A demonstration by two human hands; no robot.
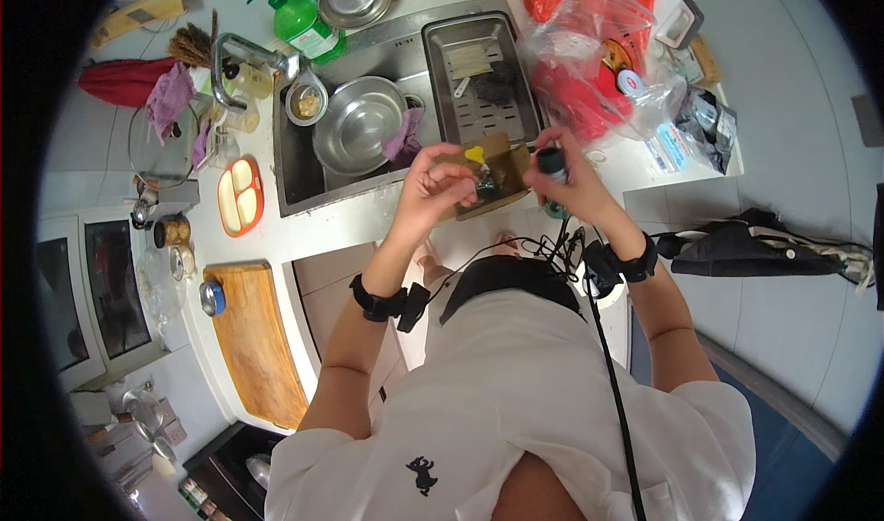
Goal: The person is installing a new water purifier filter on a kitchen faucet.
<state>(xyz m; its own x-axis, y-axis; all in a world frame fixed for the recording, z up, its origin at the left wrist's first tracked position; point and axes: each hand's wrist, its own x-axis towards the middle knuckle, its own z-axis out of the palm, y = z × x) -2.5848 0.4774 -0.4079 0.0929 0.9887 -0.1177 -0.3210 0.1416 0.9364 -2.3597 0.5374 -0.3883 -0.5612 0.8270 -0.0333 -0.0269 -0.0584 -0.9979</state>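
My left hand (436,187) is at the front edge of the sink, thumb and fingers pinched on a small, shiny, dark green piece (485,187) whose kind I cannot make out. My right hand (578,187) grips a dark green cylinder with a black top (551,162), held roughly upright. Between the hands is a shallow brown box (507,173), open at the top. At its left end shows a small yellow piece (475,154) with a pale stem. The left fingers partly cover the box.
Behind are a steel sink holding a basin (359,125) and a perforated tray (451,116) with a dark scrubber. A green pump bottle (304,28) stands at the back. Plastic bags (589,70) lie right; a divided plate (241,199) and cutting board (253,337) lie left. Cables hang near my right wrist.
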